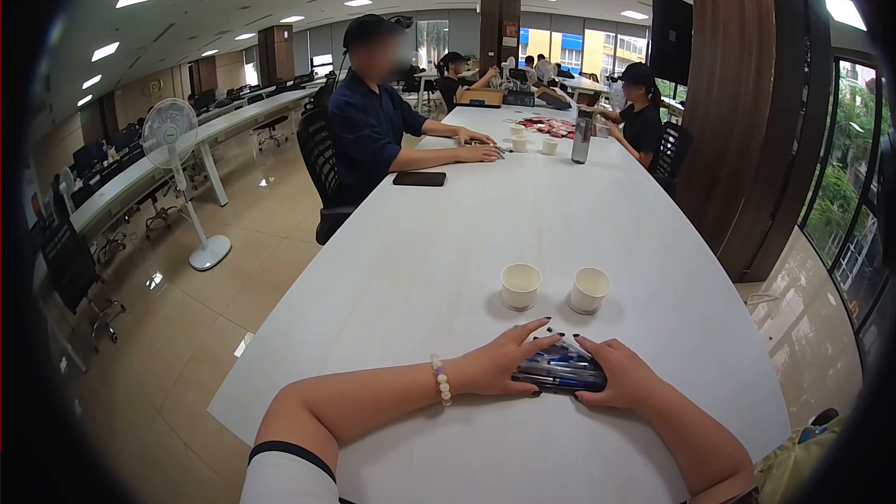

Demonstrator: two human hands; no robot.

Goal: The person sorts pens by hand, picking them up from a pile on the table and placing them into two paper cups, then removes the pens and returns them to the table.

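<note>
A bunch of pens point(560, 371), dark with blue and clear parts, lies on the white table close in front of me. My left hand point(499, 359) presses the bunch from the left, thumb and fingers curled around that end. From the right, my right hand point(623, 375) grips the other end, its thumb on the near side. Parts of the pens are hidden under my fingers. Just beyond my hands stand two upright white paper cups, the left cup point(520, 287) and the right cup point(589, 290), a short gap apart.
Across the table point(448, 252), a person in a dark shirt point(369, 131) sits at the left, near a black phone point(419, 179). More paper cups, a grey bottle point(581, 138) and red packets point(546, 127) stand farther back. Another person point(637, 117) sits at the right.
</note>
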